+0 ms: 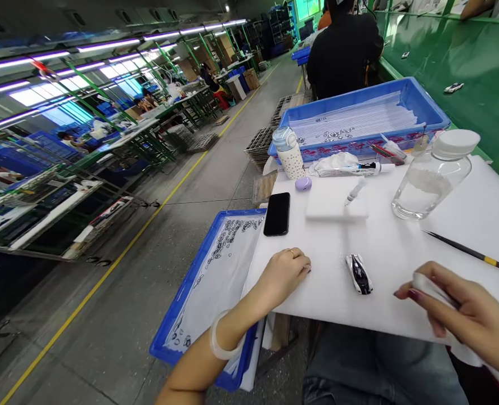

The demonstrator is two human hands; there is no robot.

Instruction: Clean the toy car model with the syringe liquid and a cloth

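My left hand (283,274) rests on the near left corner of the white foam mat (401,247), fingers curled under, a ring on one finger and a pale bangle on the wrist; nothing shows in it. My right hand (464,315) is at the near right, fingers pinched on a small white piece, perhaps a cloth or pad (428,286). Between the hands lies a small white and black toy car (359,273), touched by neither.
A black phone (277,214), a white foam block with a small applicator (337,203), a clear glass jar (431,179), a thin black brush (471,252), a bottle (288,152), blue trays (190,292) (426,104) with small parts. A person in black sits ahead.
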